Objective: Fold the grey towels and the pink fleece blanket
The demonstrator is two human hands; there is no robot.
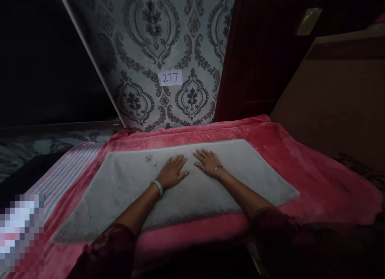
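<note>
A grey, soft-looking rectangular mat [198, 195] lies spread out over a pink blanket [315, 182]. My left hand [172, 171] rests flat on the mat, left of its middle, with the fingers spread and a pale bangle at the wrist. Just to the right, my right hand [207, 162] also lies palm down on it, fingers apart, with a thin bracelet. Neither hand holds anything. A small dark-and-light patch [149, 158] shows on the mat beyond my left hand; what it is I cannot make out.
Striped cloth [70, 166] lies along the left side. Behind stands a patterned wall [192, 50] bearing a paper label [170, 77] marked 277. A large dark screen-like panel [45, 62] is at the left, a dark red door-like panel [255, 50] at the right, and a brown panel [339, 98] beside it.
</note>
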